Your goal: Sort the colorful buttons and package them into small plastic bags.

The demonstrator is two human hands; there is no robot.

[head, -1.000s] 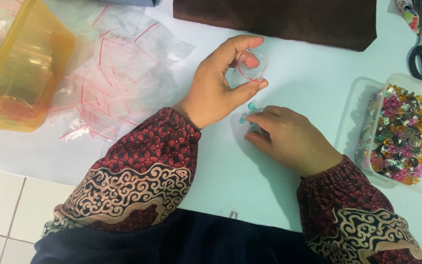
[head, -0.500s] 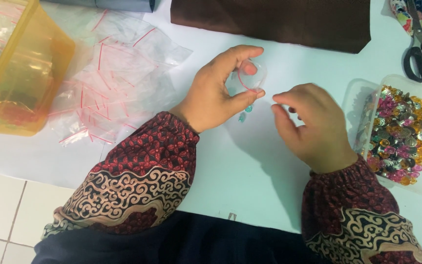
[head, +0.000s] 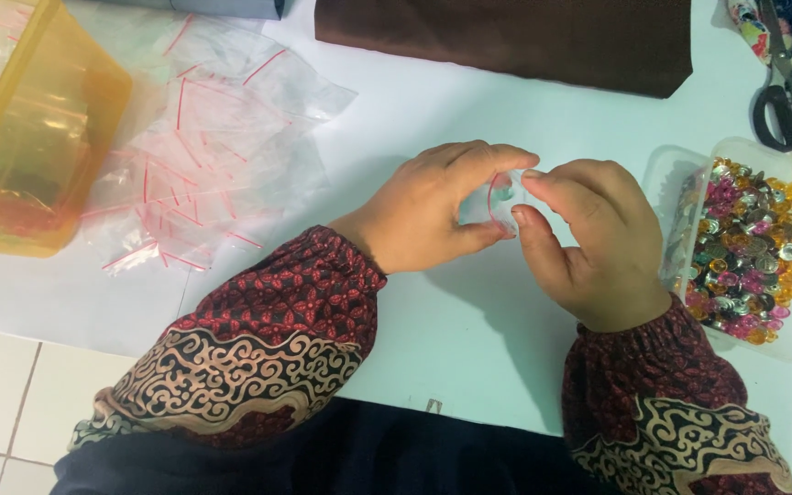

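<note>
Small clear zip bag (head: 503,200) with a red seal line sits pinched between both hands just above the table's (head: 469,348) centre. The left hand (head: 433,211) has thumb and fingers clamped on its left edge; the right hand (head: 588,243) has its fingers closed on the right edge. Something small and greenish shows inside the bag, though it is too small to identify. At three o'clock lies a clear tray of coloured sequins (head: 749,247), well stocked. At ten o'clock a heap of empty zip bags (head: 203,156) waits beside a yellow container (head: 29,137). Judging by that heap, most bags look unfilled, and this one seems filled but not clearly sealed.
</note>
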